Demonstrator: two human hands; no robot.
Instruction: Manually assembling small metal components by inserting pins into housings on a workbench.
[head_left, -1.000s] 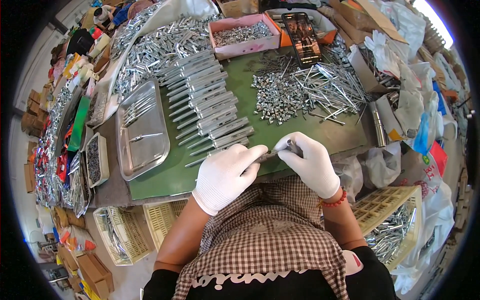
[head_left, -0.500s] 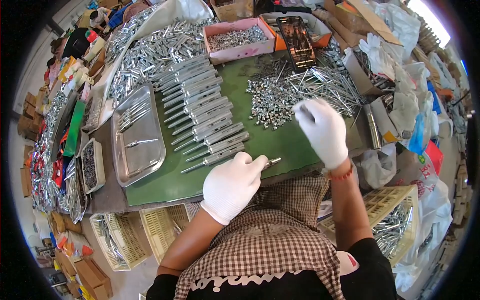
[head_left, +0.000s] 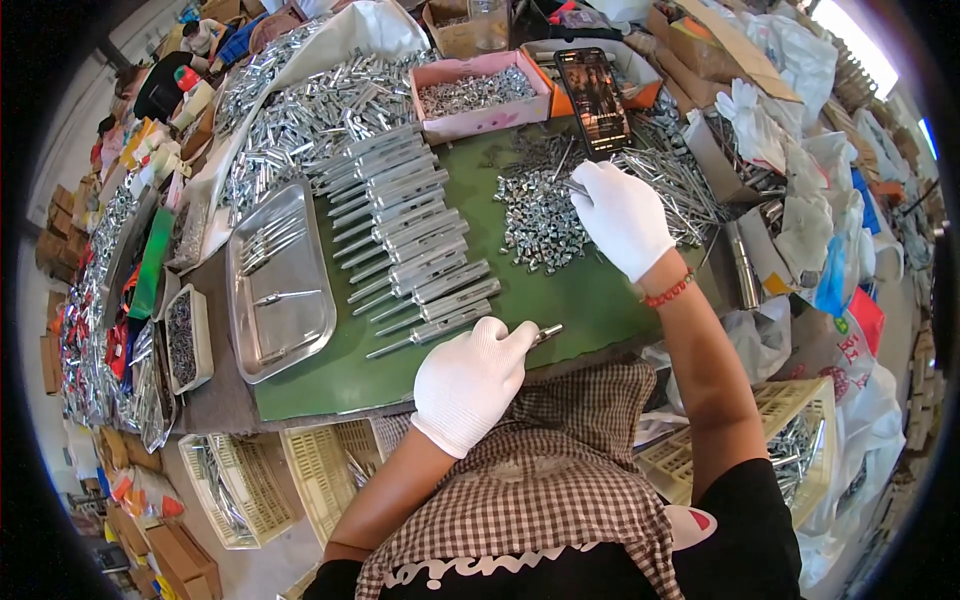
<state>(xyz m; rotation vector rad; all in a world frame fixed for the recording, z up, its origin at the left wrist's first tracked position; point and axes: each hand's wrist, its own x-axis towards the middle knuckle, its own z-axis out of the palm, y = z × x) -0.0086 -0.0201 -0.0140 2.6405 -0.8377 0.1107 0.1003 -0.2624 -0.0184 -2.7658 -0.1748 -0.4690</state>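
My left hand [head_left: 468,388], in a white knit glove, is closed around a shiny metal cylinder at the front edge of the green work mat [head_left: 370,385]. Only the cylinder's narrower tip [head_left: 549,331] sticks out past the fingers. My right hand [head_left: 628,222], gloved too, is over the border between a heap of small metal nuts [head_left: 540,222] and a pile of thin metal rods [head_left: 680,190]. Its thumb and fingers are pinched together; a dark sliver shows at them, too small to name. Left of the nuts lies a column of assembled metal pieces [head_left: 420,245], thick bodies with thin rods.
A steel tray [head_left: 330,325] with a few metal pieces lies at left. Behind are a heap of metal sleeves [head_left: 300,130], a pink box of small parts [head_left: 482,118] and a phone [head_left: 593,105]. A metal cylinder [head_left: 743,265] stands at right. Yellow crates [head_left: 250,500] sit below.
My right hand has moved away from me and slightly left, from the near side of the rods to the nuts' right edge. My left hand keeps its hold on the cylinder.
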